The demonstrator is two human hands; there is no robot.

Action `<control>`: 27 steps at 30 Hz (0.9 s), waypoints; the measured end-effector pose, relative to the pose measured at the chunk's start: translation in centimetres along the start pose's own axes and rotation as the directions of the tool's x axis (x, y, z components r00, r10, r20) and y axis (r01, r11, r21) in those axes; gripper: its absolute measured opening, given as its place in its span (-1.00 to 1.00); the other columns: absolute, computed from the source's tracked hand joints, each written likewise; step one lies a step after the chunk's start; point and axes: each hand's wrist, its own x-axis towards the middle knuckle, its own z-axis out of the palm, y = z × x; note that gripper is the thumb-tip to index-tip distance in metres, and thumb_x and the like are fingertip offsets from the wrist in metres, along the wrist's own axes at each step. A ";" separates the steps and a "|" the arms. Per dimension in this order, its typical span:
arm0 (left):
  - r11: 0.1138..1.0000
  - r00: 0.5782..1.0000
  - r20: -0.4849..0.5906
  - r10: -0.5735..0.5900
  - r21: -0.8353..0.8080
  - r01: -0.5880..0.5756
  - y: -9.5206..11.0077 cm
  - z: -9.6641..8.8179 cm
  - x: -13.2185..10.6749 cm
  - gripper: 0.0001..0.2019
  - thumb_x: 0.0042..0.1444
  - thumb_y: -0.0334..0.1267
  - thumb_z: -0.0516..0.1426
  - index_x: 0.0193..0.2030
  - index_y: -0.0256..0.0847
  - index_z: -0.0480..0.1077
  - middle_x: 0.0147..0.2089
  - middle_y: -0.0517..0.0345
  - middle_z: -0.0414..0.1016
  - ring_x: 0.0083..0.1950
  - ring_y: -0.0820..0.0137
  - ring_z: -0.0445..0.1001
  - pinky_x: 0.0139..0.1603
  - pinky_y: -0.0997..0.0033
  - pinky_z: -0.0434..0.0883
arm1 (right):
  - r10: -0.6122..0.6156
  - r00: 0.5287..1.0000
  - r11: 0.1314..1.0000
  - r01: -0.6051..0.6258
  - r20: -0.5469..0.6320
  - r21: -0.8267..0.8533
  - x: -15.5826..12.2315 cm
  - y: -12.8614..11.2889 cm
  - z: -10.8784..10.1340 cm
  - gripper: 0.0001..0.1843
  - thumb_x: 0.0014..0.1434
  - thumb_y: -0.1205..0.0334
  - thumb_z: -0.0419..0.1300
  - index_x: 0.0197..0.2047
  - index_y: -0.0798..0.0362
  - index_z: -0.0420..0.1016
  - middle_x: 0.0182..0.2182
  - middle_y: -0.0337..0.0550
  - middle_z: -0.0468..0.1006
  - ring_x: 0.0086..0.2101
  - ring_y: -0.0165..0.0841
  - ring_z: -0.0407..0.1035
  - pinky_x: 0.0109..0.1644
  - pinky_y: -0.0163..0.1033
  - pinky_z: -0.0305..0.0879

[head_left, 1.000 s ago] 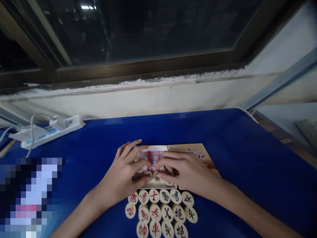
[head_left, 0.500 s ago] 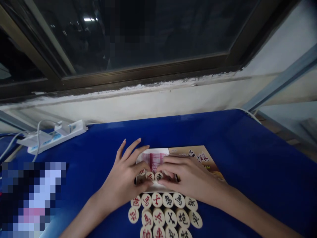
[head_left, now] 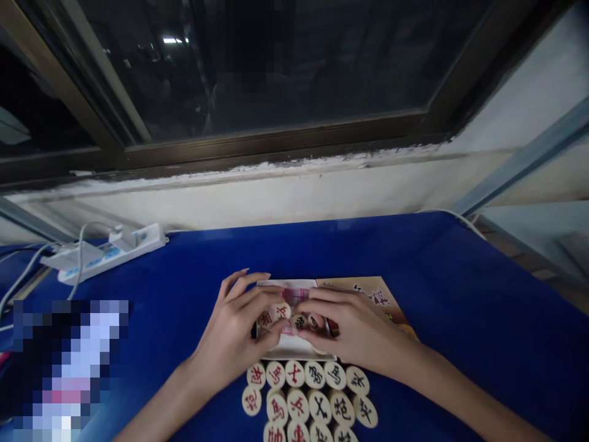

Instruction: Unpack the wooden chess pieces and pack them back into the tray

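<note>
My left hand [head_left: 239,328] and my right hand [head_left: 343,325] meet over a small white box [head_left: 289,350] lined with red-and-white paper [head_left: 294,293]. Between their curled fingertips sits a short row of round wooden chess pieces [head_left: 294,319], pinched from both ends inside the box. A tan printed lid [head_left: 372,294] lies under my right hand. Below the box, several more round pieces [head_left: 308,396] with red or black characters lie in rows on the blue table [head_left: 460,319].
A white power strip [head_left: 108,252] with plugged cables lies at the far left of the table. A pixelated patch [head_left: 64,368] covers the lower left. A wall and a dark window [head_left: 276,73] stand behind the table's far edge.
Both hands have pushed the row of pieces farther up into the box, over the red-and-white paper. The view has tilted slightly, so everything sits lower in the frame.
</note>
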 end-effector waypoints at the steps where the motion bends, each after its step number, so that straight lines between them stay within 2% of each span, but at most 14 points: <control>1: 1.000 1.000 -0.017 -0.010 -0.006 0.010 -0.1 0.0 0.0 -0.81 0.25 -0.31 0.20 -0.01 -0.15 0.45 0.01 0.08 0.62 0.20 0.17 0.43 0.24 -0.06 0.31 | 0.004 1.000 1.000 -0.004 0.008 -0.013 -0.1 0.0 0.0 -0.85 0.17 0.16 0.27 -0.17 -0.05 0.56 -0.38 -0.30 0.53 -0.44 -0.43 0.40 -0.38 -0.29 0.25; 5: 0.999 0.999 -0.041 -0.033 -0.026 0.032 -0.1 0.2 -0.2 -0.77 0.27 -0.32 0.16 0.06 -0.16 0.45 -0.03 0.03 0.60 0.11 0.18 0.47 0.06 0.08 0.41 | 0.001 1.000 0.999 -0.002 -0.021 -0.048 -0.2 -0.3 0.0 -0.90 0.19 0.18 0.25 -0.21 -0.05 0.54 -0.33 -0.27 0.54 -0.40 -0.41 0.42 -0.35 -0.27 0.28; 9: 0.995 0.996 -0.080 -0.033 -0.100 0.025 0.3 0.3 -0.1 -0.73 0.27 -0.34 0.17 0.10 -0.15 0.45 -0.06 0.05 0.58 0.03 0.22 0.48 -0.01 0.16 0.44 | -0.032 0.983 0.999 0.032 -0.179 -0.003 -0.2 -0.7 -0.6 -0.88 0.26 0.18 0.17 -0.21 0.00 0.51 -0.38 -0.24 0.46 -0.44 -0.44 0.37 -0.39 -0.28 0.30; 12: 0.984 0.989 -0.149 -0.020 -0.178 -0.007 0.7 0.3 0.1 -0.74 0.25 -0.30 0.23 0.07 -0.14 0.47 -0.09 0.06 0.58 -0.07 0.26 0.49 -0.09 0.22 0.46 | -0.036 0.966 0.994 0.062 -0.254 0.095 -0.3 -0.9 -1.1 -0.84 0.29 0.16 0.18 -0.10 -0.01 0.49 -0.23 -0.18 0.53 -0.47 -0.50 0.36 -0.37 -0.31 0.37; 14: 0.977 0.983 -0.183 -0.015 -0.213 -0.024 0.8 0.3 0.1 -0.76 0.21 -0.27 0.28 0.01 -0.13 0.48 -0.11 0.08 0.58 -0.11 0.28 0.50 -0.13 0.25 0.46 | -0.035 0.961 0.989 0.073 -0.273 0.129 -0.5 -1.1 -1.3 -0.83 0.30 0.18 0.18 -0.05 -0.03 0.47 -0.19 -0.19 0.57 -0.49 -0.52 0.37 -0.38 -0.33 0.39; 18: 0.957 0.981 -0.190 -0.029 -0.289 -0.028 0.7 0.4 0.1 -0.75 0.15 -0.22 0.34 -0.05 -0.13 0.48 -0.15 0.12 0.57 -0.15 0.32 0.51 -0.15 0.29 0.45 | -0.087 0.942 0.988 0.124 -0.323 0.096 -0.6 -1.6 -1.0 -0.85 0.29 0.20 0.20 -0.07 -0.02 0.48 -0.30 -0.23 0.60 -0.44 -0.47 0.45 -0.33 -0.33 0.46; 22: 0.912 0.983 -0.158 -0.095 -0.410 0.022 0.7 0.5 -0.1 -0.77 0.17 -0.18 0.32 -0.07 -0.15 0.48 -0.21 0.14 0.57 -0.25 0.39 0.52 -0.23 0.39 0.48 | -0.152 0.926 0.984 0.176 -0.344 0.037 -0.7 -1.5 -1.0 -0.84 0.31 0.20 0.20 -0.04 -0.03 0.48 -0.23 -0.19 0.63 -0.30 -0.42 0.54 -0.18 -0.31 0.53; 24: 0.903 0.984 -0.143 -0.111 -0.427 0.040 0.8 0.6 -0.2 -0.78 0.19 -0.15 0.30 -0.07 -0.14 0.48 -0.24 0.14 0.57 -0.30 0.41 0.52 -0.28 0.41 0.49 | -0.193 0.920 0.979 0.204 -0.341 -0.003 -0.8 -1.2 -1.1 -0.80 0.31 0.20 0.22 0.00 -0.03 0.47 -0.20 -0.19 0.64 -0.20 -0.39 0.55 -0.09 -0.29 0.54; 27: 0.908 0.983 -0.147 -0.112 -0.418 0.041 1.1 0.8 -0.3 -0.78 0.22 -0.10 0.27 -0.08 -0.13 0.48 -0.31 0.16 0.56 -0.37 0.41 0.52 -0.35 0.40 0.49 | -0.225 0.921 0.973 0.229 -0.318 -0.025 -1.1 -0.7 -1.4 -0.76 0.31 0.18 0.22 0.04 -0.02 0.46 -0.18 -0.18 0.65 -0.18 -0.39 0.56 -0.08 -0.29 0.54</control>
